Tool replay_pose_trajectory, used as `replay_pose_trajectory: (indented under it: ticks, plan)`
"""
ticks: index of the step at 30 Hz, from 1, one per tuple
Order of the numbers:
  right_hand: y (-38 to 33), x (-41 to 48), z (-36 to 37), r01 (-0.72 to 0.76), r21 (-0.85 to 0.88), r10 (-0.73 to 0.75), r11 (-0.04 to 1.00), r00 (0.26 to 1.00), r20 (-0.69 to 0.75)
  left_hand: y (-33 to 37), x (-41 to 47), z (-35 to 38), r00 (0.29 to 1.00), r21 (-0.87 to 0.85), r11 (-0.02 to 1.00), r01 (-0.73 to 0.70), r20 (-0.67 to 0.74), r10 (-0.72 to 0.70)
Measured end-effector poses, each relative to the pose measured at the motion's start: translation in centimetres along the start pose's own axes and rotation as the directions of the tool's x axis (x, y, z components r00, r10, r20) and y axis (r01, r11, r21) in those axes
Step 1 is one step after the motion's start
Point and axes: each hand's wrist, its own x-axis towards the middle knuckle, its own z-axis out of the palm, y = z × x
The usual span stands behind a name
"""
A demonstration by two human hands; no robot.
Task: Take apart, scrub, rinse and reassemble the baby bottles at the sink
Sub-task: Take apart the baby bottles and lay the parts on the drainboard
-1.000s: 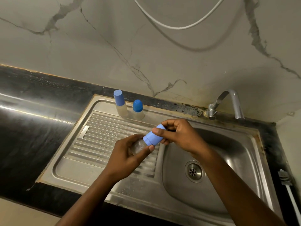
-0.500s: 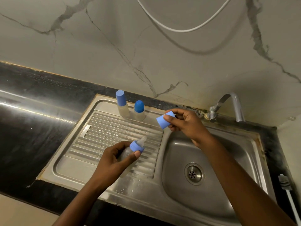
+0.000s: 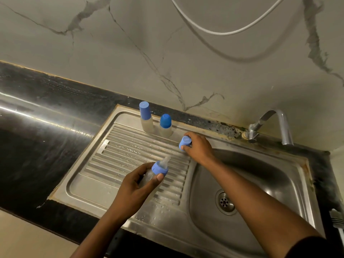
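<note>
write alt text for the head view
At a steel sink, the left hand holds a baby bottle with its teat bare, while the right hand holds a blue cap at the far edge of the drainboard. Two capped bottles stand behind.

A clear bottle (image 3: pixel 148 178) with blue collar (image 3: pixel 159 168) and bare teat (image 3: pixel 165 161) tilts within the left fingers (image 3: pixel 159 177); the right fingers (image 3: pixel 186 148) pinch a blue cap (image 3: pixel 185 142), two capped bottles (image 3: pixel 147 119) upright just beyond.
</note>
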Motion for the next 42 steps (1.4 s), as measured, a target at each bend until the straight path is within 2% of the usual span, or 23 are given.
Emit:
replay_pose_trajectory:
  ticks: [5,13,17,22,25,28,30,42]
  plan:
    - [0.0,0.4,0.8,0.019,-0.071,-0.014,0.997,0.998,0.063,-0.6,0.0,-0.2,1.000,0.030,1.000,-0.002,-0.008,0.003]
    - [0.1,0.1,0.5,-0.016,-0.132,0.025,0.991,0.998,0.065,-0.4,0.5,0.1,0.999,0.051,0.999,0.013,-0.049,-0.010]
    - [-1.6,-1.0,-1.5,-0.024,-0.056,0.022,0.998,0.999,-0.037,-0.1,0.6,0.0,0.998,0.081,0.997,0.016,-0.058,-0.011]
    - [-5.6,-6.0,-4.4,0.062,0.194,-0.039,0.979,0.992,-0.120,-0.1,1.0,0.4,1.000,0.140,0.990,0.005,-0.019,-0.002]
    - [-8.0,-9.0,-5.6,0.074,0.294,-0.071,0.953,0.997,-0.018,0.0,1.0,0.9,1.000,0.196,0.980,-0.019,-0.008,0.021]
    - [-9.3,-11.0,-6.0,0.001,0.341,-0.062,0.940,0.984,0.169,0.3,1.0,1.4,0.999,0.210,0.977,-0.049,-0.012,0.053]
    - [-9.6,-11.8,-5.8,-0.043,0.343,-0.043,0.938,0.971,0.237,0.6,1.0,1.8,0.997,0.210,0.975,-0.074,-0.008,0.078]
    - [-8.2,-13.1,-6.9,-0.090,0.526,-0.084,0.846,0.951,0.298,0.8,0.1,1.7,0.987,0.178,0.975,-0.129,0.116,0.110]
